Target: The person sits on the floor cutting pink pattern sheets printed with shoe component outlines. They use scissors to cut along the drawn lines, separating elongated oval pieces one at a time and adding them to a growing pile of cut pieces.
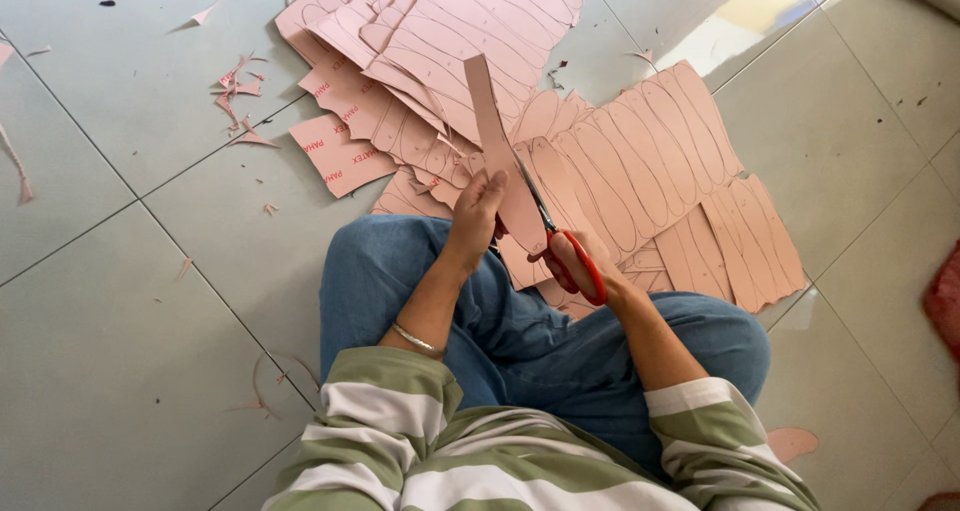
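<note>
My left hand (478,209) pinches a long pink insole-shaped strip (495,131) that stands up and away from me. My right hand (585,263) has its fingers through the red handles of a pair of scissors (560,239), whose blades lie against the strip's right edge. Both hands are above my knees in blue jeans (520,331). Beyond the hands lie pink sheets (640,161) marked with rows of insole outlines.
A second heap of pink outlined sheets (440,41) lies further away on the grey tiled floor (130,301). Small pink offcuts (238,96) are scattered at the upper left. A cut pink piece (792,441) lies by my right knee. Something red (945,301) is at the right edge.
</note>
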